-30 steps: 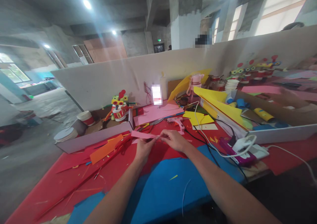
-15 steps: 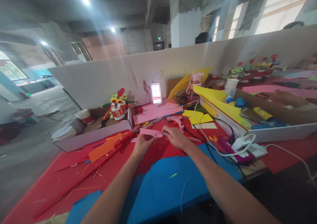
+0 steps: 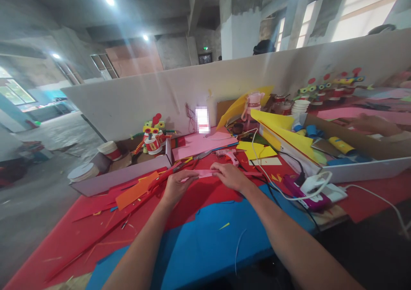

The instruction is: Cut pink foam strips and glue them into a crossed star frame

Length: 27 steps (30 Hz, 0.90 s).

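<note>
A narrow strip of pink paper [image 3: 205,173] is stretched level between my two hands, above the red sheet [image 3: 199,196] on the table. My left hand [image 3: 179,184] pinches its left end between thumb and fingers. At the other end, my right hand [image 3: 228,176] grips the strip with closed fingers. Just behind my right hand lies a pink glue gun [image 3: 228,155]. Scissors [image 3: 183,164] rest behind my left hand, partly among paper pieces. An orange paper piece [image 3: 131,196] lies to the left.
Blue paper [image 3: 231,234] covers the table's near side. A purple power strip [image 3: 303,196] with plugs and cables is on the right. Open boxes stand at left [image 3: 128,176] and right [image 3: 362,172]. A cup figure [image 3: 153,142] stands in the left box. A person's hand [image 3: 372,125] shows beyond the right box.
My left hand has moved left along the pink paper strip to its end, and the strip now lies flatter between both hands. My right hand has barely moved.
</note>
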Tool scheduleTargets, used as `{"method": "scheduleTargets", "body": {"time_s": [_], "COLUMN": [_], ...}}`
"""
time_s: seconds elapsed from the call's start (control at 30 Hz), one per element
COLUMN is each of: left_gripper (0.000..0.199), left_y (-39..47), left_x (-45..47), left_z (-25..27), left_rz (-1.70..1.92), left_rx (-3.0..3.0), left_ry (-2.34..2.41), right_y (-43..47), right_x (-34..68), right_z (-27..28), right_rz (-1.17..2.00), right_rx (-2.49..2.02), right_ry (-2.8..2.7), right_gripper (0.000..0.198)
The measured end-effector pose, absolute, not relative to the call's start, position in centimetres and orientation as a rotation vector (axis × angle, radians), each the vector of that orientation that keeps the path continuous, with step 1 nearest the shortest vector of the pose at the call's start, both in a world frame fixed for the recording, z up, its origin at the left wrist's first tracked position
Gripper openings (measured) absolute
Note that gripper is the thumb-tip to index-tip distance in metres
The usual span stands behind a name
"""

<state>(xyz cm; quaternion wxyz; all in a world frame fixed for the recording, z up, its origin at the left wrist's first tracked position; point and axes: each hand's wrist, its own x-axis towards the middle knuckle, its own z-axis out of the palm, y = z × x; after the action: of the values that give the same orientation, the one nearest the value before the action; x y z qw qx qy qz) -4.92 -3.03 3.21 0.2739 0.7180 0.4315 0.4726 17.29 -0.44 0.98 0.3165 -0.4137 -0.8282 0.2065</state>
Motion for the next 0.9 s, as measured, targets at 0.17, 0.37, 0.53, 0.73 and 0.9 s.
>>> {"method": "scheduleTargets", "body": {"time_s": [0.17,0.37,0.53,0.73,0.9], "left_gripper": [0.009,0.013,0.013,0.014,0.016], "left_y": [-3.3,-3.1,-2.7,-2.3,-2.4], "left_x": [-3.9,-4.1,-4.6,-5.2,-4.8], "left_z": [3.0,2.9,2.6,2.1,2.4], "left_rz": [1.211,1.250,1.238,1.290,1.341], "left_rx": [1.900,1.805,1.866,1.959,1.832], "left_ry": [1.093,1.144,1.109,1.117,1.077], "right_y": [-0.9,-1.0,-1.1,-0.9,-0.9], "right_x": [16.7,16.7,16.6,16.5,16.5], "right_z": [1.4,1.8,1.7,1.5,1.5], "right_rz": [0.686,0.701,0.709,0.679,0.686], "right_rx": [-0.980,-0.931,-0.915,-0.920,-0.917], "right_ry": [-2.181,-2.152,-2.117,-2.100,-2.088], "right_gripper": [0.018,0.015,0.018,0.016,0.015]}}
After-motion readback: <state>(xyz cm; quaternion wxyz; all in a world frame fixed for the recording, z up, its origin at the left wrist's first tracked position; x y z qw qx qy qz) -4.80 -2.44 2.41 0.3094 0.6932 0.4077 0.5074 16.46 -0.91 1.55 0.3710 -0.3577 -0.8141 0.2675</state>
